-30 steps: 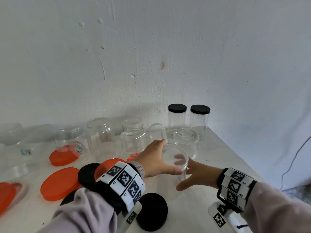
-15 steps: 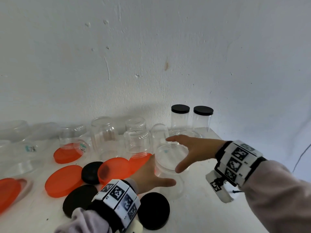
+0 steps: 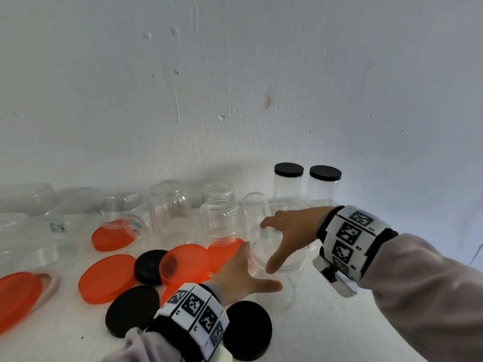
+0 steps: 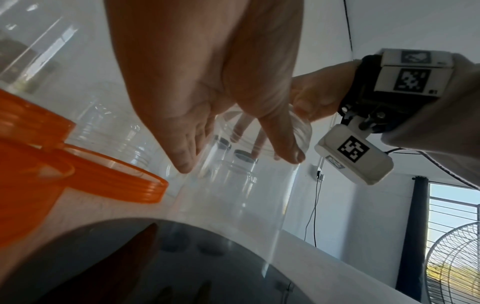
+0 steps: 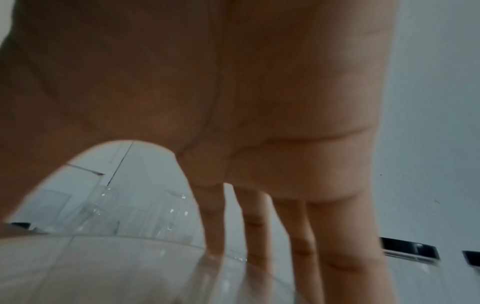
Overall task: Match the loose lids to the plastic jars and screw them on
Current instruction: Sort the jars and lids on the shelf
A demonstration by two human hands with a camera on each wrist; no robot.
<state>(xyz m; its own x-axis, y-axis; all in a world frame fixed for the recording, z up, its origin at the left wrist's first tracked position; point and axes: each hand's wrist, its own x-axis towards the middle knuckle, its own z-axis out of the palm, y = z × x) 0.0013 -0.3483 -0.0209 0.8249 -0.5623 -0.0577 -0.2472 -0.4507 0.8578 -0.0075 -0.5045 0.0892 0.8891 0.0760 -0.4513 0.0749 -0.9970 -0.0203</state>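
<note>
A clear plastic jar without a lid stands upright in the middle of the white table, its threaded mouth up. My left hand holds its lower body, thumb across the near side and fingers behind it. My right hand arches over the jar's top, thumb down the near side and fingers on the far rim. In the left wrist view the left hand spans the jar. The right wrist view is blurred; the right hand's fingers reach down onto the jar's rim.
Loose black lids and orange lids lie left of and in front of the jar. Several upturned clear jars stand behind. Two jars with black lids on stand by the wall.
My right hand has risen from low beside the jar to over its top. My left hand has slid from the jar's top down to its lower side.
</note>
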